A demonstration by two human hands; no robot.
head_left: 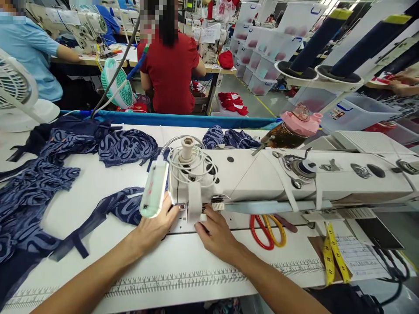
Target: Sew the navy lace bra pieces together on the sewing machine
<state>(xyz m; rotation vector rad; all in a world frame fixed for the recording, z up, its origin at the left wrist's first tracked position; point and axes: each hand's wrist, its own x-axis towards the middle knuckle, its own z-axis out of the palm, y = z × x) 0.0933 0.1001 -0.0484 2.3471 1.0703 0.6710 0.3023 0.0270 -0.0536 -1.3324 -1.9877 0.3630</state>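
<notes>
My left hand is at the left of the sewing machine's needle area, fingers drawn together at the edge of a navy patterned fabric piece. A lamp and the machine head partly hide those fingers. Right of the presser foot, my right hand has curled fingers, with thumb and forefinger close to the needle area. What lies between its fingertips is hidden. A dark sheer strap trails leftward from the fabric across the white table.
More navy patterned garments cover the table's left side. Scissors with red and yellow handles lie right of my right hand, near a yellow tape measure. A pink-lidded bottle stands behind the machine. Two people sit beyond the blue edge.
</notes>
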